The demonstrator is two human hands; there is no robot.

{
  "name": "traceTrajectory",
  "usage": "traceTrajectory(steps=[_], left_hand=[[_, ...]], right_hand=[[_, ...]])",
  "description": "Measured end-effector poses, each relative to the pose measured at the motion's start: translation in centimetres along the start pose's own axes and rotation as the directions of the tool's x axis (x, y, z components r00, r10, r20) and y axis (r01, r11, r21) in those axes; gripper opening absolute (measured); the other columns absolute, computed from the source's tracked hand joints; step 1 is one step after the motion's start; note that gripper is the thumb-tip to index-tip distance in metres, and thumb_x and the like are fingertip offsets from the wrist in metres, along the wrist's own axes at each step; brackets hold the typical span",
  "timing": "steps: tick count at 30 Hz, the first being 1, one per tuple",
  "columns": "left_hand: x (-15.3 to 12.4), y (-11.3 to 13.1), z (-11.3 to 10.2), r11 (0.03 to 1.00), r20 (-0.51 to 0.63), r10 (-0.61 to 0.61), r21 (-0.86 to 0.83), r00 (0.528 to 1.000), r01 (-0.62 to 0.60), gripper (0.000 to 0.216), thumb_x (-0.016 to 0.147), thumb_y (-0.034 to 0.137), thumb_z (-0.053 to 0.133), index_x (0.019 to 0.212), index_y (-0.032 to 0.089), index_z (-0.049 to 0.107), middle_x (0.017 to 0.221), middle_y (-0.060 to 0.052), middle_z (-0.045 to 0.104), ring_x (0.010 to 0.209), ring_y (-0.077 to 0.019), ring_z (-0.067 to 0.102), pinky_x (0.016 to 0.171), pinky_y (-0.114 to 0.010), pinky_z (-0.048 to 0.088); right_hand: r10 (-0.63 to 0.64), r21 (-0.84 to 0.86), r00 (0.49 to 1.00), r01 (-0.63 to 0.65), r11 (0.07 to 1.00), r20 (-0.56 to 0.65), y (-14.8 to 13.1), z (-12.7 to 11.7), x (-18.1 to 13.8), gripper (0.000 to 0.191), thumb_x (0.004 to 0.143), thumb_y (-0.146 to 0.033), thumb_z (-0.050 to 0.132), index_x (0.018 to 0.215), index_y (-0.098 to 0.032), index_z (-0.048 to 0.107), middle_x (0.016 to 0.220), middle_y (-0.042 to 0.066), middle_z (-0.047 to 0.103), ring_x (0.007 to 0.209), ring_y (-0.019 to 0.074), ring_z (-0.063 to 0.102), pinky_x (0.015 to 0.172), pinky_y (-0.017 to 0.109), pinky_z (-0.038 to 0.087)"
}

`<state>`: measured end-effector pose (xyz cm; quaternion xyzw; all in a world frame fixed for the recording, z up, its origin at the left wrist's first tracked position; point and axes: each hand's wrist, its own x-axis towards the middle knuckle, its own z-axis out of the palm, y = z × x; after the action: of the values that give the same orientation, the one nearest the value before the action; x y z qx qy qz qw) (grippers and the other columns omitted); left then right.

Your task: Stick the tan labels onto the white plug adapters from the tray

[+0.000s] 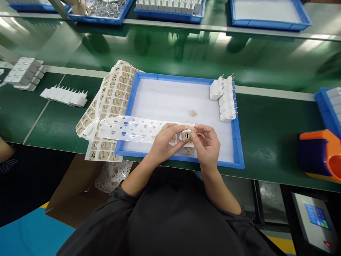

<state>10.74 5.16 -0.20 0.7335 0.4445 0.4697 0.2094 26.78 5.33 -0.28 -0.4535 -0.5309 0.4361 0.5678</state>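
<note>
Over the near part of the blue tray (239, 151), a person keeps one small white block (187, 135) between the two hands. The left hand (168, 140) has its thumb and fingers clamped on the block from the left side, probably so that it does not turn. The right hand (209, 147) sets its thumb on the brown face of the block; whether its fingers also pinch something, one cannot tell. This face, with a dark slot, is turned toward the person, perhaps to let its edges be seen well.

Beneath the hands runs a white strip (138, 130) with cut-out shapes, which crosses the left wall of the tray. Beside this wall lie brown-printed sheets (117, 92), overlapping each other, seemingly placed for a short reach. At the right end of the tray, white plugs (227, 103) stand close together in rows, likely to remain outside the hands' way.
</note>
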Motion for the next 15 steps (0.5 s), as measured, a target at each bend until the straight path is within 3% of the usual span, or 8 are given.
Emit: traceTrajectory(steps=[11, 15], left_hand=[[0.05, -0.07, 0.06, 0.999, -0.014, 0.031, 0.022, 0.999, -0.031, 0.036, 0.089, 0.018, 0.071, 0.124, 0.023, 0.064, 0.114, -0.007, 0.074, 0.108, -0.0205, 0.066, 0.093, -0.036, 0.058], [0.00, -0.20, 0.15, 0.997, -0.026, 0.050, 0.052, 0.998, -0.049, 0.035, 0.089, 0.017, 0.070, 0.124, 0.023, 0.064, 0.113, -0.007, 0.075, 0.108, -0.0204, 0.067, 0.093, -0.036, 0.059]], right_hand=[[-0.141, -0.152, 0.989, 0.134, 0.979, -0.036, 0.38, 0.31, -0.08, 0.022, 0.089, -0.023, 0.071, 0.110, -0.026, 0.068, 0.091, 0.000, 0.067, 0.081, 0.0149, 0.065, 0.074, 0.032, 0.058], [-0.214, -0.286, 0.976, 0.197, 0.938, -0.030, 0.35, 0.43, -0.10, 0.022, 0.090, -0.021, 0.069, 0.111, -0.026, 0.067, 0.093, 0.001, 0.068, 0.080, 0.0165, 0.065, 0.072, 0.034, 0.059]])
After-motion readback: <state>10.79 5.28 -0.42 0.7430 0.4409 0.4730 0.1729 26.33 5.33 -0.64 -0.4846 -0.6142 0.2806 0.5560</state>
